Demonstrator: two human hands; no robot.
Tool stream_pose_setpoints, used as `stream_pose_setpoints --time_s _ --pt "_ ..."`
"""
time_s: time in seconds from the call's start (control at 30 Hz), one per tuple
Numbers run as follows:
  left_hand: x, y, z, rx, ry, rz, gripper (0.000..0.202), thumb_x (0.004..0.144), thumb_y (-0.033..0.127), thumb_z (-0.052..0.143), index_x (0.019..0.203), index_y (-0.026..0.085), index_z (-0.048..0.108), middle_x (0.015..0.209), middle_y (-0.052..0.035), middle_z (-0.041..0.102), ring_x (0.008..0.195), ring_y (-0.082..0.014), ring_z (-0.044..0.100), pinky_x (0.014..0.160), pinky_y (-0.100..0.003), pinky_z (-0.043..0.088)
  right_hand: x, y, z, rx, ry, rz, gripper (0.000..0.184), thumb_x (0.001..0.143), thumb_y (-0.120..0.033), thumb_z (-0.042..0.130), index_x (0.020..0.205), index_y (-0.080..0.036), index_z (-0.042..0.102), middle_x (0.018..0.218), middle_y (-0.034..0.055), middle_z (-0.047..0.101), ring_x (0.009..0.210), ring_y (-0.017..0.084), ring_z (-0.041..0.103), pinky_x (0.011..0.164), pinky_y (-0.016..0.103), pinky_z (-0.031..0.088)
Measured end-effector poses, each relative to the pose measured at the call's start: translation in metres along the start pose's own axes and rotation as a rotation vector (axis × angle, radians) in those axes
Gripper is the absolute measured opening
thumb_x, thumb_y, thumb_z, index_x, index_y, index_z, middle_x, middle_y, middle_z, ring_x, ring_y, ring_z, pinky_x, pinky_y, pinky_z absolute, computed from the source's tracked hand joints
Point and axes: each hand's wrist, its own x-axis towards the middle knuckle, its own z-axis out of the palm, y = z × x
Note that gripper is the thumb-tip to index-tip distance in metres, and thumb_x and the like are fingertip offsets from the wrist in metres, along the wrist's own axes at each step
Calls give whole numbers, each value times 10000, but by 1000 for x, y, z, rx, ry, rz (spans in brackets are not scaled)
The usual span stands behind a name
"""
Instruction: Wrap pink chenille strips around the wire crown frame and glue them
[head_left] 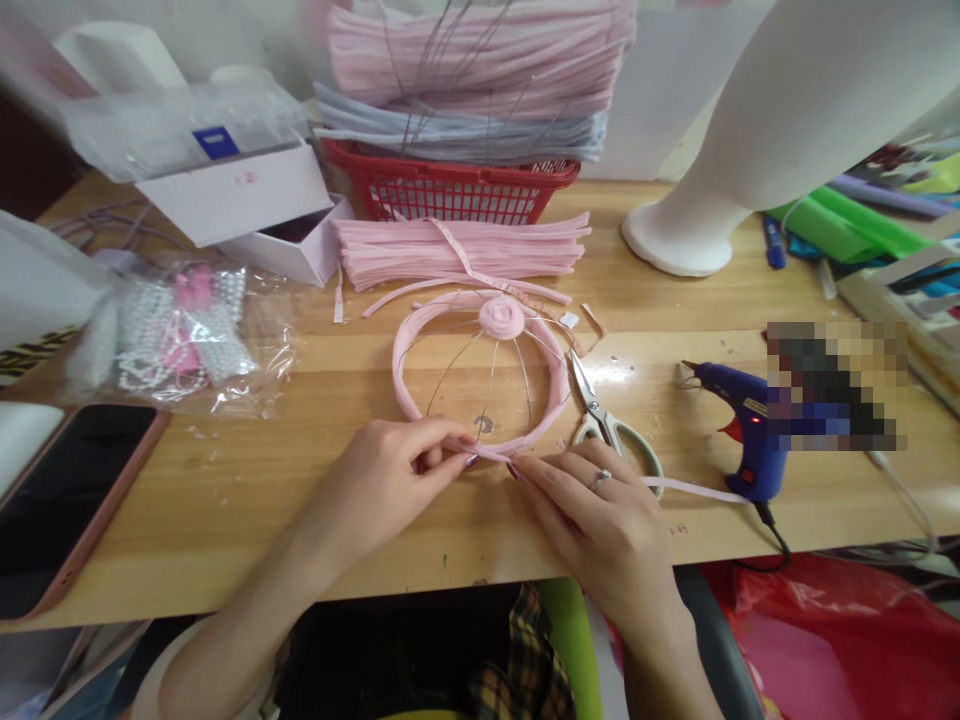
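Note:
A ring wrapped in pink fabric (402,365) lies on the wooden table, with thin wires running from its rim to a pink coiled rosette (502,317) at the back. At the ring's front edge, my left hand (379,480) pinches the pink wrapping between thumb and fingers. My right hand (611,510), wearing a ring, is closed on a pink fabric strip (694,488) right beside it. The strip's tail emerges under that hand and trails right over a scissors handle. Scissors (589,395) with pale handles lie partly behind my right fingers, blades pointing away.
A blue glue gun (739,395) with a lit red light stands at right, its cord hanging off the front edge. Behind are pink strips (457,250), a red basket (450,190) and a white mannequin form (697,220). Bagged beads (187,330) and a phone (67,500) lie left.

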Motion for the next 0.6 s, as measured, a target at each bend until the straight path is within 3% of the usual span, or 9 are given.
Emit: stream_pose_setpoints --time_s 0.43,0.6 --pt "2 3 6 -110 26 -83 63 856 209 741 889 240 785 604 70 685 479 -84 530 474 -191 406 -1 1 -2 14 -18 -3 194 969 -62 570 1040 -121 741 802 57 763 714 196 582 662 332 514" --pt "4 6 5 -134 -5 -143 62 856 211 732 866 236 788 484 89 609 391 -74 438 407 -193 340 -1 2 -2 13 -23 -28 201 977 -72 562 1055 -127 738 808 66 769 723 197 599 660 332 518"
